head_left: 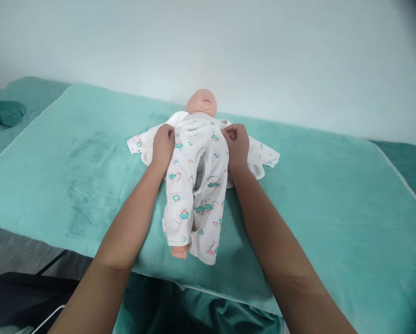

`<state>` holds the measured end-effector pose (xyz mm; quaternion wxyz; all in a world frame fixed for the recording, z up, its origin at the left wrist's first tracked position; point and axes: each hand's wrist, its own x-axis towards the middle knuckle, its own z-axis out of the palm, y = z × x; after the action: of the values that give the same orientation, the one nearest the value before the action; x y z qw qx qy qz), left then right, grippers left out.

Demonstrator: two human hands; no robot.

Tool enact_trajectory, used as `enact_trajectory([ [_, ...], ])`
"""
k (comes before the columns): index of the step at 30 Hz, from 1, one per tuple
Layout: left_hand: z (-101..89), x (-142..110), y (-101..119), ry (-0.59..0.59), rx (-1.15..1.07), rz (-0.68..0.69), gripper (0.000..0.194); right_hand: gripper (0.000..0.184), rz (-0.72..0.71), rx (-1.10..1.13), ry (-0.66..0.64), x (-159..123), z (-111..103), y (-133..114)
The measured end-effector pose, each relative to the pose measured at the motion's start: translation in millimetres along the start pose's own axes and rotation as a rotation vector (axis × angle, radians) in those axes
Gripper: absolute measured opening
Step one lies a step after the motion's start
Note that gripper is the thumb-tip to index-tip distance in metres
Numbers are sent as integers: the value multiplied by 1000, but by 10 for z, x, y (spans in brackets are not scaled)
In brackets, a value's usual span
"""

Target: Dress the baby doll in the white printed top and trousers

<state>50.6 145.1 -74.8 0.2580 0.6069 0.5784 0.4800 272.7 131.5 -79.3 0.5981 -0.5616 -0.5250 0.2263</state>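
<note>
On the green bed [315, 208], the doll [203, 102] lies with its pants [180, 185] up to its chest, left hand [164, 141] and right hand [238, 141] pinching their top sides, one foot [179, 252] out, the other mostly covered.

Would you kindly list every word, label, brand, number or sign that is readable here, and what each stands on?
Readable text: none.
Trousers: tiny letter-like marks among the prints on both legs, too small and blurred to read.
Shirt: printed figures, no readable words.
Mat: no lettering visible.
</note>
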Motion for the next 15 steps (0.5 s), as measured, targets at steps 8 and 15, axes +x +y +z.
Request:
enact_trajectory([
  [8,-19,23,-83,-29,9,-44,21,8,122,-93,63,-237,-115,19],
  [15,-38,25,-45,-37,49,-96,18,19,247,-91,-92,-349,-236,44],
])
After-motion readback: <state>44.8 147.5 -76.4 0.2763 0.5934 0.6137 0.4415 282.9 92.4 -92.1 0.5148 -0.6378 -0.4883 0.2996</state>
